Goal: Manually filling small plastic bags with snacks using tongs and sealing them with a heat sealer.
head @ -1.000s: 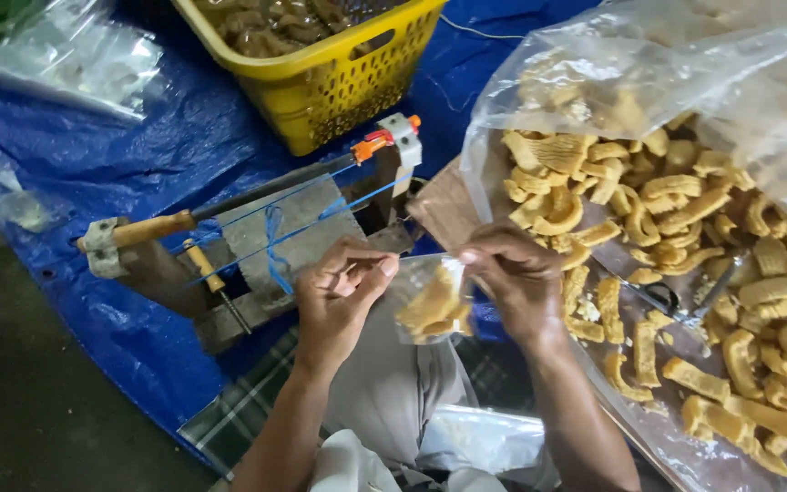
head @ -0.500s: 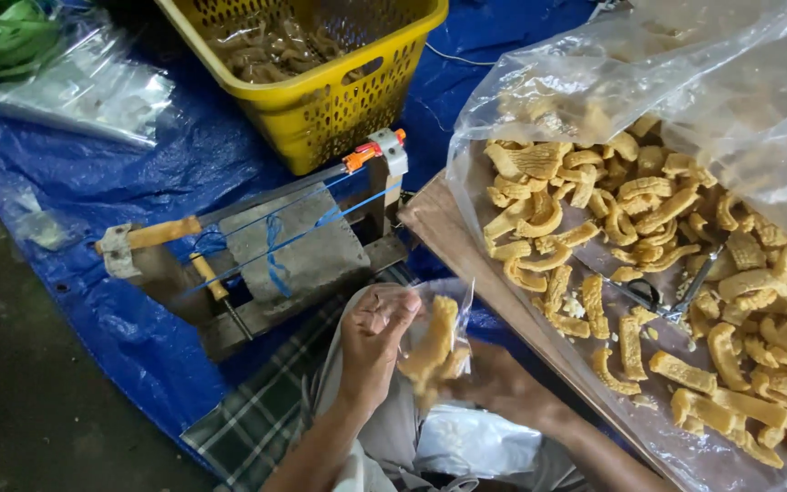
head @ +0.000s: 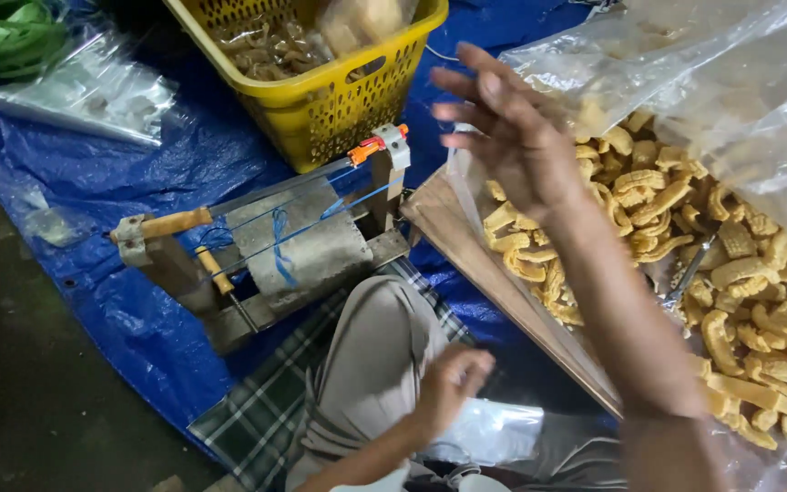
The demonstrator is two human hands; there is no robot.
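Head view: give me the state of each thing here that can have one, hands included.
right hand: raised, fingers spread, holding nothing
left hand: low by the lap, curled, contents not visible
yellow basket: open-topped, partly filled with bagged snacks
small packet: blurred above the basket's contents
big clear bag: open, crackers spilled out
sealer with wooden handle: arm lowered, untouched

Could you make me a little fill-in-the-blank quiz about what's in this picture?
1. The basket behind the sealing tool is coloured ____.
2. The right hand is raised with its fingers ____.
3. The fried crackers lie on a clear ____ sheet.
4. The tarp on the floor is coloured ____.

Missing words: yellow; spread open; plastic; blue
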